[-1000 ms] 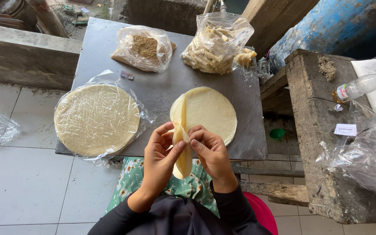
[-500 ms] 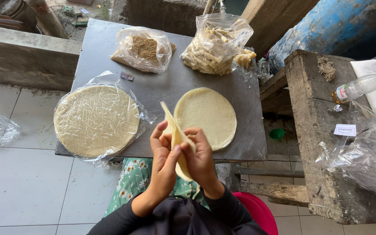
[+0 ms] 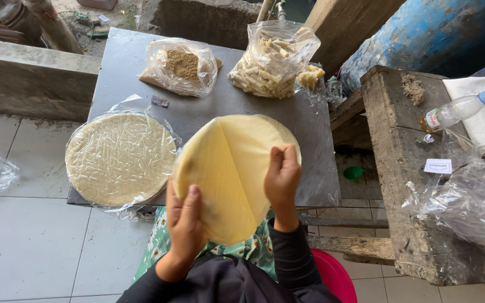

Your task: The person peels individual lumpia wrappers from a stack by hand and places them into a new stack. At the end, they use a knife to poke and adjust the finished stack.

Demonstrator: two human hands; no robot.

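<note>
Hands: two, both bare, dark sleeves at the wrists.
Left hand (image 3: pixel 183 221): clasps the lower left edge of the raised wrapper, thumb on its face.
Right hand (image 3: pixel 282 177): pinches the right edge of the same sheet, fingers curled over it.
Raised wrapper (image 3: pixel 228 174): one thin pale round sheet, held up between the hands above the near edge of the metal tabletop (image 3: pixel 197 109), a straight crease running down its face.
Wrapper stack (image 3: pixel 120 158): one round pile in clear film, lying on the tabletop just left of the held sheet.
Bags on tabletop: two; bag of brown crumbs (image 3: pixel 182 66), bag of pale sticks (image 3: pixel 273 59), both at the far side.
Bottle (image 3: pixel 458 109): one, clear plastic, lying on the wooden bench at right.
</note>
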